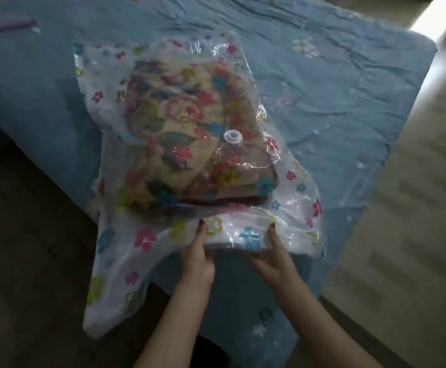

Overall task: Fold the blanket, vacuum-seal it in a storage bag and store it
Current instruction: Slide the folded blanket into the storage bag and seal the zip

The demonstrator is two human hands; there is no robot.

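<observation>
One clear plastic storage bag, printed with small pink, blue, yellow and green flowers, is lying across the middle of the frame on a bed covered by a blue sheet. Inside it one folded blanket is showing through the plastic, cream and tan with large red and pink blooms and dark green leaves. One round white valve is sitting on top of the bag, over the blanket. The bag's lower left corner is hanging off the bed edge toward the dark floor.

Two hands are holding the bag's near edge at lower centre. The left hand is gripping it, thumb on top, the fingers hidden underneath. The right hand is gripping it the same way, just right of the left.

One purple cloth is lying at the upper left of the frame.
</observation>
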